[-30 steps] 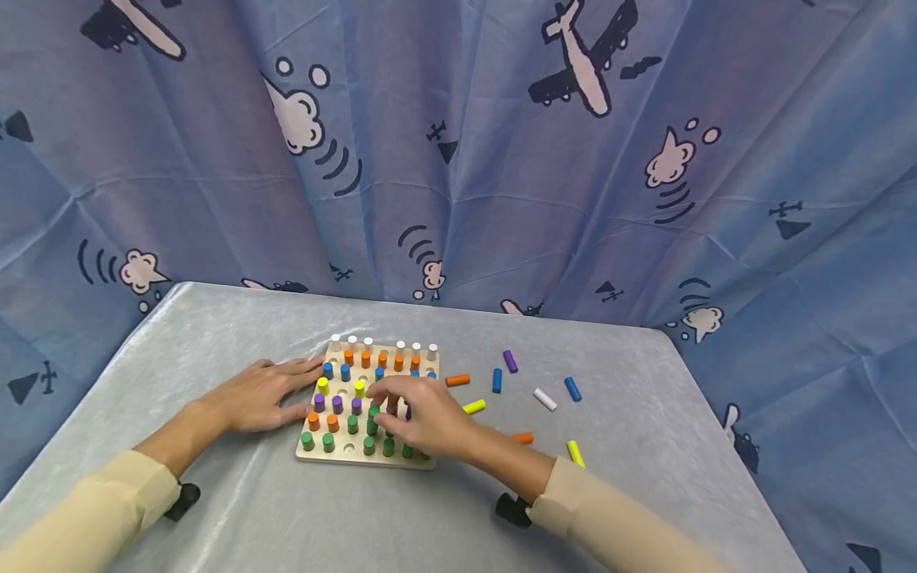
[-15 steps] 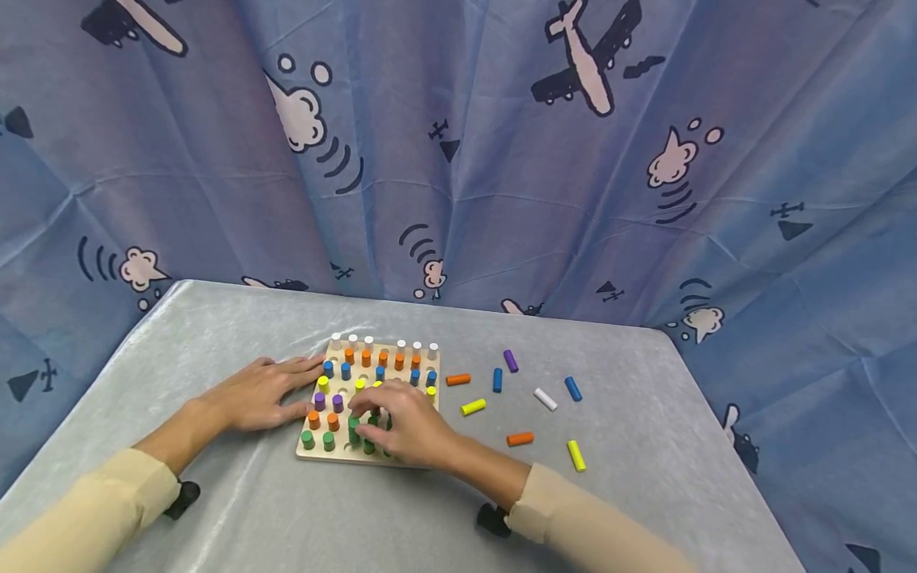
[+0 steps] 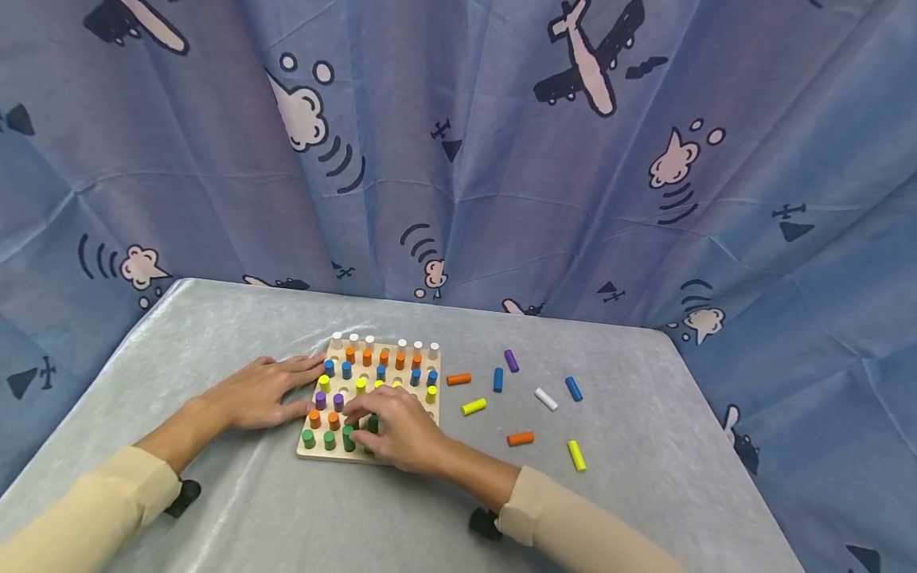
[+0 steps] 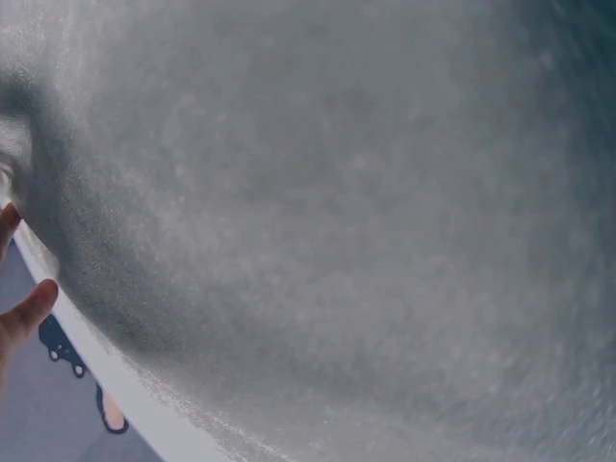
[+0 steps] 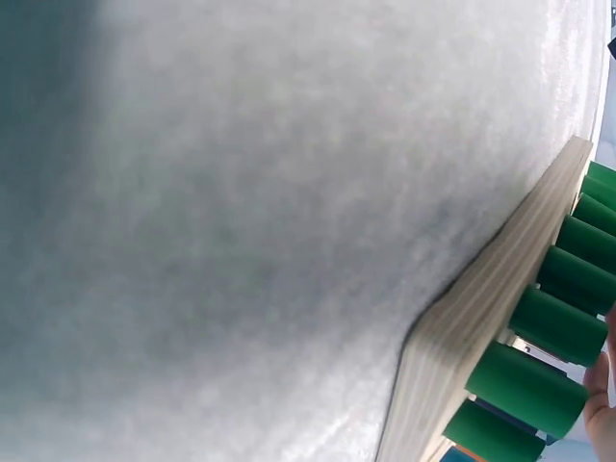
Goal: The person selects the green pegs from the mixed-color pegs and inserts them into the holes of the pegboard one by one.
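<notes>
A wooden pegboard lies on the table with rows of coloured pegs upright in it. My right hand reaches over its front part and pinches a green peg at the front row, between thumb and fingertips. This peg is third from the left, beside two other green pegs. The hand hides much of the board's front right. My left hand lies flat on the table, its fingertips and thumb at the board's left edge. In the right wrist view, green pegs line the board's edge, with fingers at the frame's right.
Right of the board lie loose pegs: orange, yellow, blue, purple, white and several more. A grey cloth covers the table. A blue curtain hangs behind.
My right hand has moved left and toward the board's front edge, with a green peg going from the second row to the front row. The left hand has stayed in place.
</notes>
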### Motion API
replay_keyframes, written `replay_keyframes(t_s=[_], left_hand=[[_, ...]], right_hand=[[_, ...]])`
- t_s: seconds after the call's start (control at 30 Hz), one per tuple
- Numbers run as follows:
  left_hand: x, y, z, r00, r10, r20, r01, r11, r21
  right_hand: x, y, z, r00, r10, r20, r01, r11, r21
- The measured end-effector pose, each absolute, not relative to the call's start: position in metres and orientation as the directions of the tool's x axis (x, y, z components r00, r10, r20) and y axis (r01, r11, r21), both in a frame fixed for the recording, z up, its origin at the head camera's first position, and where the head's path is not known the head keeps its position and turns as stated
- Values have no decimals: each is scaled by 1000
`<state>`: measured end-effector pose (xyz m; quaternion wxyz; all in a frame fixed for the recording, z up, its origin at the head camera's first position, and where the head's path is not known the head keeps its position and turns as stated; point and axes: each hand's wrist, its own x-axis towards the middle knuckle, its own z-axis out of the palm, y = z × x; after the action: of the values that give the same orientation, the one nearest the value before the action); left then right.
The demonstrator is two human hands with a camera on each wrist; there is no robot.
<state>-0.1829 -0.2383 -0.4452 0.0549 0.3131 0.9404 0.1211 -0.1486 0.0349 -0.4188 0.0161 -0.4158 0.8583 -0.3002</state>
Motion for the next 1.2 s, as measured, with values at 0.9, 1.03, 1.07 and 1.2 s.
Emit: replay_keyframes(t_s=[0.9, 1.03, 1.07, 1.2], left_hand=[[-182, -237, -446, -801, 598, -16, 574, 776, 261], [-182, -237, -445, -799, 601, -23, 576, 775, 260], [-182, -237, -445, -799, 601, -24, 575, 775, 260], [-181, -237, -443, -798, 601, -32, 575, 776, 259]], right_hand=[[-149, 39, -419, -624, -752, 212, -724, 455, -518], [-150, 43, -416, -615, -761, 207, -732, 453, -509], [-150, 45, -414, -615, -761, 207, -731, 452, -511], [-156, 59, -404, -645, -744, 175, -704, 491, -513]])
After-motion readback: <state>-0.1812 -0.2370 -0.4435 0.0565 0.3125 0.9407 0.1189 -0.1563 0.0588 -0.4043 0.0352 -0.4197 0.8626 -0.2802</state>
